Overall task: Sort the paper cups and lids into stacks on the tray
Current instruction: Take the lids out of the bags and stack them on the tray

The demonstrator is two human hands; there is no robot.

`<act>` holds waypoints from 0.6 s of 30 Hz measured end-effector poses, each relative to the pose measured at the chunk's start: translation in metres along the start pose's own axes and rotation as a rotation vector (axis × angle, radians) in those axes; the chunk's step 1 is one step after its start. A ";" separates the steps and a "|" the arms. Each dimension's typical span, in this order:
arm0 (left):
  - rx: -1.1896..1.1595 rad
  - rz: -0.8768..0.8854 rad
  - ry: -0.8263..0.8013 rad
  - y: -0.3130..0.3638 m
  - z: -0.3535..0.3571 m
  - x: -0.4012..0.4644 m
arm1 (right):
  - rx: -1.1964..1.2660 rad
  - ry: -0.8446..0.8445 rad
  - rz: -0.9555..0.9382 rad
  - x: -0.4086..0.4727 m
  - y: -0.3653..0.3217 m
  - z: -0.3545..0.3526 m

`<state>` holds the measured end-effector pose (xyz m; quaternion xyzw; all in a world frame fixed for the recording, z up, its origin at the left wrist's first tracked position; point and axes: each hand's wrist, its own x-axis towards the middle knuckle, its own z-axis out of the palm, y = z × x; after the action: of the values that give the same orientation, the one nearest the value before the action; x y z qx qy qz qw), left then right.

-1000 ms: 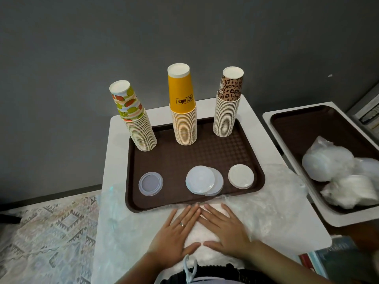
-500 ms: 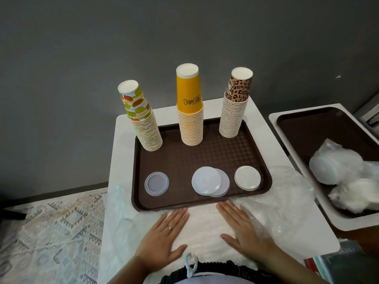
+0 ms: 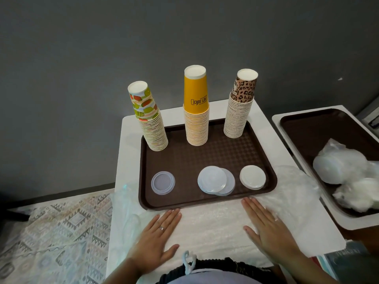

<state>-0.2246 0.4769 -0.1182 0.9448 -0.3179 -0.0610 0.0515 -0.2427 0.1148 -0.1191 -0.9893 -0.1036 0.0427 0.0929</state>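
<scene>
I see both hands flat with fingers straight, holding nothing: left hand (image 3: 156,237) and right hand (image 3: 267,228) rest on clear plastic wrap (image 3: 211,222) just near of the brown tray (image 3: 207,154). Far on the tray stand the fruit-print cup stack (image 3: 150,119), yellow cup stack (image 3: 196,109) and leopard-print cup stack (image 3: 240,105); nearer lie the clear lid (image 3: 163,182), translucent lids (image 3: 215,180) and white lids (image 3: 252,177).

bare tray (image 3: 205,158) middle, cup stacks (image 3: 196,121) behind, lids (image 3: 213,180) in front

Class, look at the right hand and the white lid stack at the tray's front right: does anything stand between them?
Nothing visible does. The right hand lies flat on the plastic wrap, just in front of the tray. Only the tray's low front rim separates it from the white lid stack.
</scene>
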 end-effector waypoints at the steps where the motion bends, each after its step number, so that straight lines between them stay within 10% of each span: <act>1: 0.001 0.003 0.005 0.000 0.000 0.000 | -0.007 0.007 0.017 -0.001 0.001 -0.001; 18: -0.008 0.031 -0.002 -0.007 -0.003 -0.008 | 0.043 0.037 0.101 -0.009 0.024 -0.001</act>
<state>-0.2266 0.4875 -0.1155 0.9395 -0.3322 -0.0625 0.0560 -0.2469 0.0892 -0.1224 -0.9917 -0.0509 0.0313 0.1135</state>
